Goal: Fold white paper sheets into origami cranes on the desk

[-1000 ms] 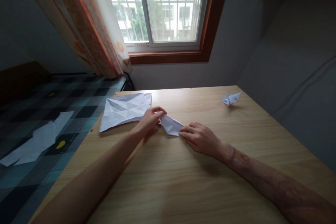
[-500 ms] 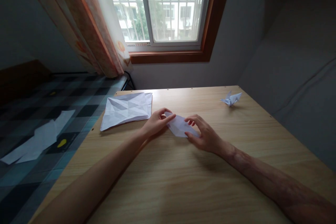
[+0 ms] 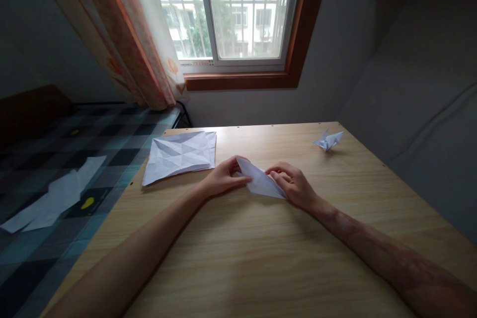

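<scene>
Folded white paper piece, flat and roughly diamond-shaped with pointed ends (image 3: 263, 182), sits between both hands, over the middle of the pale wood-grain bench (image 3: 231, 253). Left hand (image 3: 224, 177) has its left end: thumb across the near face, other fingers behind the upper corner, so fingers are clamped on the paper. Right hand (image 3: 297, 186) is at the right end, thumb and curled fingers closed on the upper edge; exact fingertip contact is partly hidden. Paper is tilted, upper left corner raised, lower right tip close under the right hand. Can't tell if its lower edge touches the bench. Stack of flat white paper sheets, top one creased in a triangle pattern (image 3: 181, 153), lies just beyond the left hand, near the bench's far left corner. Small white folded-paper bird (image 3: 328, 140) stands near the far right corner, well apart from both hands. White paper strips (image 3: 65, 194) lie on the blue-and-black checked bed (image 3: 122, 159), left of the bench.
</scene>
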`<move>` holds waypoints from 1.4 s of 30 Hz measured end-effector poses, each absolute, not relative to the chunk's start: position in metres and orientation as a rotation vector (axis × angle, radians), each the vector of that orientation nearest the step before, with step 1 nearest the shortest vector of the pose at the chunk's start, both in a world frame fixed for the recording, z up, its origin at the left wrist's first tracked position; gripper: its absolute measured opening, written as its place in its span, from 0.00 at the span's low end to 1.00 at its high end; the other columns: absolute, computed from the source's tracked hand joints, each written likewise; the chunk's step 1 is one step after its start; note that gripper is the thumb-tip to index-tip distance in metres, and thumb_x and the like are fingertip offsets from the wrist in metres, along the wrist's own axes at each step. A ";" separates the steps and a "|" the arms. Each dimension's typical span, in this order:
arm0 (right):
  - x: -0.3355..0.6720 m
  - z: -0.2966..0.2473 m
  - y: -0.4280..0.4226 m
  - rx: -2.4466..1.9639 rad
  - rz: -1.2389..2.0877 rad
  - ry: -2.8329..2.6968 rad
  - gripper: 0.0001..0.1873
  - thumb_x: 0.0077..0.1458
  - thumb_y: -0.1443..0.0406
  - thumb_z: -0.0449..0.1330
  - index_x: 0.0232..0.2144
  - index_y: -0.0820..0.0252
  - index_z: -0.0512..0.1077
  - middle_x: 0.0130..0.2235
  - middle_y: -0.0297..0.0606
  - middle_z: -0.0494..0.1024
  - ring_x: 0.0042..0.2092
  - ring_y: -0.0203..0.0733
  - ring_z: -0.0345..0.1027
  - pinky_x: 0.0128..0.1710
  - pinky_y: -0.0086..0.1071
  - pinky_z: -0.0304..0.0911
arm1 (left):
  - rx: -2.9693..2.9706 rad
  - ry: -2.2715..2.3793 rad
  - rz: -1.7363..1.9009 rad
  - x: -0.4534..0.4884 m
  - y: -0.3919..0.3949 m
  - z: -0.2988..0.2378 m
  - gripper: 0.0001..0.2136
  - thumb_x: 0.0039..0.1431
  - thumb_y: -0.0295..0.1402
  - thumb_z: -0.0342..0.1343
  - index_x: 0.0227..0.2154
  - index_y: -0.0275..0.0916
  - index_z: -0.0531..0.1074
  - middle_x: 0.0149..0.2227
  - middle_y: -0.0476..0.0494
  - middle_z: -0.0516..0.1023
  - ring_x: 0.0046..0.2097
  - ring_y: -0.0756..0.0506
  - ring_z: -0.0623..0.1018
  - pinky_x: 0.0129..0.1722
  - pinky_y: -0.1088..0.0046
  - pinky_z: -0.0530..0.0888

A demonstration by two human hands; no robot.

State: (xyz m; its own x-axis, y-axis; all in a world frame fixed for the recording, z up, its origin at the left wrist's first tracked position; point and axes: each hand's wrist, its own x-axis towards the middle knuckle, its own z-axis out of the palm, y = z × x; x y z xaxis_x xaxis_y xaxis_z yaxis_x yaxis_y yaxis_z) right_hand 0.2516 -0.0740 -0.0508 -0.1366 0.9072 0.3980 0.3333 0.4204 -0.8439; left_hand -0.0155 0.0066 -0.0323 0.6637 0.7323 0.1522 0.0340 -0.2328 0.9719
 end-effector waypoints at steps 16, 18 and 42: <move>0.247 -0.052 -0.075 -0.954 0.331 -2.203 0.20 0.72 0.70 0.61 0.62 0.51 0.77 0.52 0.44 0.84 0.52 0.51 0.75 0.55 0.47 0.72 | 2.182 0.973 1.128 -0.010 0.011 -0.052 0.12 0.69 0.25 0.52 0.50 0.39 0.76 0.55 0.37 0.76 0.48 0.45 0.81 0.48 0.67 0.80; 0.247 -0.054 -0.075 -0.934 0.276 -2.223 0.17 0.73 0.70 0.60 0.57 0.49 0.80 0.53 0.44 0.83 0.51 0.50 0.75 0.53 0.46 0.73 | 2.313 0.995 1.179 -0.011 0.009 -0.051 0.15 0.68 0.21 0.48 0.48 0.40 0.77 0.57 0.36 0.77 0.55 0.42 0.80 0.57 0.61 0.79; 0.253 -0.039 -0.084 -0.918 0.203 -2.324 0.13 0.65 0.69 0.65 0.51 0.55 0.80 0.49 0.45 0.82 0.49 0.52 0.74 0.52 0.47 0.74 | 2.856 0.887 0.329 -0.016 -0.002 -0.044 0.30 0.80 0.48 0.45 0.77 0.41 0.58 0.78 0.38 0.58 0.79 0.38 0.60 0.78 0.55 0.58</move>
State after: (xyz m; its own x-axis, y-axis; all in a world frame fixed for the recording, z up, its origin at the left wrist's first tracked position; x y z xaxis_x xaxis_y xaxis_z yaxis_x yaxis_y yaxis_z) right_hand 0.2533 -0.0843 -0.0390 -0.5630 0.6610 0.4961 0.5651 0.7459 -0.3525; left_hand -0.0161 -0.0017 -0.0442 0.8032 0.5716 0.1679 0.5426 -0.8183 0.1898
